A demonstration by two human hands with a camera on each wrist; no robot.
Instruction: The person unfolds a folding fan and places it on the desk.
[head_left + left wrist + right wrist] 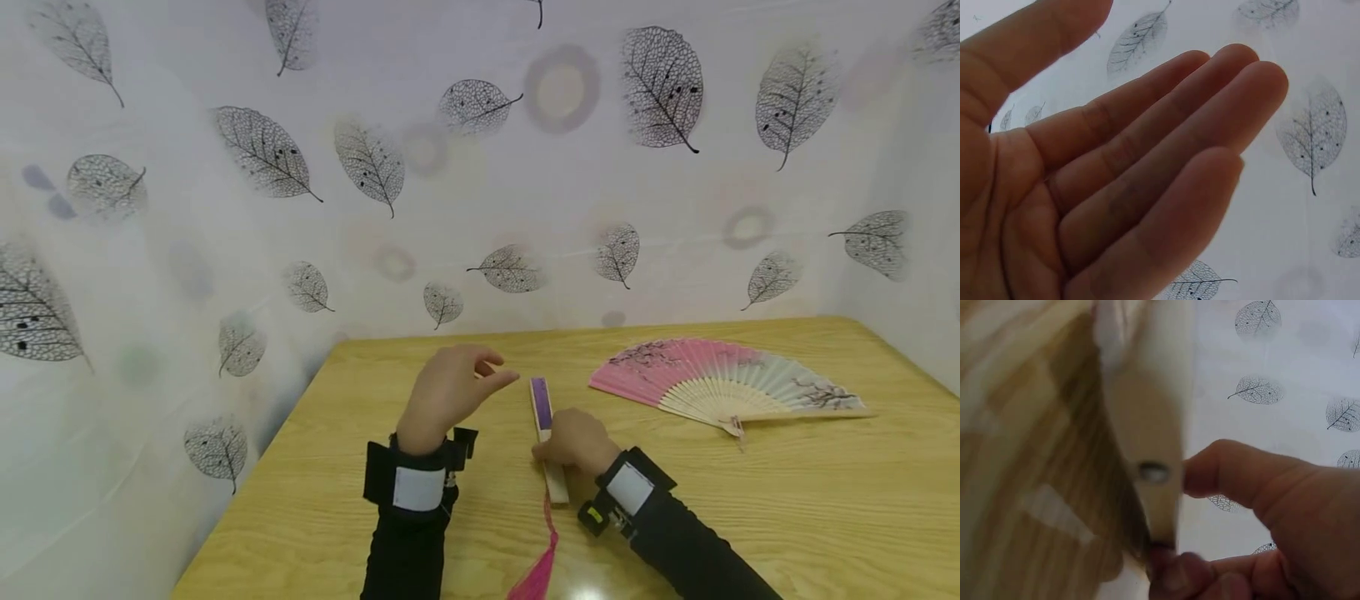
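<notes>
Purple and cream, the folded fan point(542, 406) is near the middle of the wooden table point(300, 517), though whether it rests flat or is slightly raised I cannot tell. It is probably light, with stiff, fairly smooth sticks that could crack if bent; the sturdiest hold is likely near the metal pin point(1154, 472). Its long axis runs away from the person, the far end leaning a little left, the near end trailing a pink tassel point(537, 577). The right hand point(579, 442) pinches its lower half between thumb and fingers. The left hand point(450, 390) is held apart to the left, empty, fingers extended. Well to the right lies a spread pink-and-white fan point(697, 390).
</notes>
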